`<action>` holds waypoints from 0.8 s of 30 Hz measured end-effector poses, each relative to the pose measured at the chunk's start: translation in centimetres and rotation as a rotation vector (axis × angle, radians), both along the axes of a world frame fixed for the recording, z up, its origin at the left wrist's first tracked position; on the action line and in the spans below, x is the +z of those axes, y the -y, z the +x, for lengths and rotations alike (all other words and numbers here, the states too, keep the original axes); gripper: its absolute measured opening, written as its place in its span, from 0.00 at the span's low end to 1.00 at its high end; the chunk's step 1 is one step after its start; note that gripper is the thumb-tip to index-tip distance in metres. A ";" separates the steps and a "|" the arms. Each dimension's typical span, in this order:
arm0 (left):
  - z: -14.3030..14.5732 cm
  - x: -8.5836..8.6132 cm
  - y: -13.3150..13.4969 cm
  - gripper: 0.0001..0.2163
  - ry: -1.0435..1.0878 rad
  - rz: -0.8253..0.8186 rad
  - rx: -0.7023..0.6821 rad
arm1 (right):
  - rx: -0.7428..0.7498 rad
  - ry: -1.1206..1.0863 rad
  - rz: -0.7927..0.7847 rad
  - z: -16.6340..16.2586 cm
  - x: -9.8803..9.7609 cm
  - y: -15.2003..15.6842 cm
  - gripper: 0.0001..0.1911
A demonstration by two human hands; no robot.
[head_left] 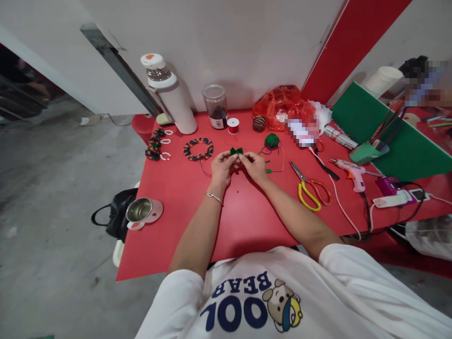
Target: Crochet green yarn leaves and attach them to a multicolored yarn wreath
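Note:
Over the red table, a small dark green bow (236, 151) is pinched between the fingertips of both my hands. My left hand (222, 166) has its left side, with a thin bracelet on that wrist. The right side is held by my right hand (254, 165). Left of my hands lies a multicoloured braided ring (198, 149) with a thread trailing from it. A green yarn ball (271, 140) rests beyond my right hand, with loose strands around it. A spool of red thread (233, 125) stands behind the bow.
Scissors (310, 187) and a pink glue gun (351, 174) with cables lie at the right. A steel mug (144, 212) stands near the table's left edge. A tall white bottle (173, 101), a clear jar (215, 107) and a red plastic bag (278, 108) line the back.

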State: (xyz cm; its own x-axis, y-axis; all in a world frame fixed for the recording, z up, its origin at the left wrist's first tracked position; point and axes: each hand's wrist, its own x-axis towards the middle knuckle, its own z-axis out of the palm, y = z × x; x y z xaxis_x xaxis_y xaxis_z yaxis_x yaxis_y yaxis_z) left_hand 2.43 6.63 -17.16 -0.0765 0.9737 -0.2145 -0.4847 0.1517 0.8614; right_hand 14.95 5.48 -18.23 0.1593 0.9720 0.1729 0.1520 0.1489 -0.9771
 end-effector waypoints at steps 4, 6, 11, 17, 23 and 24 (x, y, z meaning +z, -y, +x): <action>-0.2 0.3 0.1 0.17 0.013 -0.031 -0.023 | 0.038 0.000 0.004 0.0 0.2 0.1 0.18; -0.3 0.4 0.1 0.16 0.018 -0.045 -0.028 | 0.044 0.029 0.004 0.1 0.3 0.2 0.18; -0.5 0.6 0.1 0.16 0.021 -0.062 -0.040 | 0.049 0.049 0.002 0.4 0.2 0.2 0.17; -0.3 0.6 0.1 0.17 -0.063 -0.084 -0.093 | 0.062 -0.049 0.005 0.9 -0.3 -0.6 0.21; -0.1 0.2 0.6 0.19 -0.118 0.015 -0.183 | 0.097 -0.024 0.032 1.3 -0.5 -0.9 0.14; -0.1 0.1 0.7 0.19 -0.123 0.022 -0.191 | 0.113 -0.046 0.007 1.4 -0.5 -0.9 0.14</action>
State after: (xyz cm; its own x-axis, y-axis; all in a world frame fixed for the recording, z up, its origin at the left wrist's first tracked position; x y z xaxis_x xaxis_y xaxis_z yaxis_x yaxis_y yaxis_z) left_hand 2.34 5.94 -17.07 0.0858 0.9773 -0.1937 -0.3402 0.2115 0.9163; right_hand 16.33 6.37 -18.78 0.0566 0.9829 0.1752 0.0888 0.1698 -0.9815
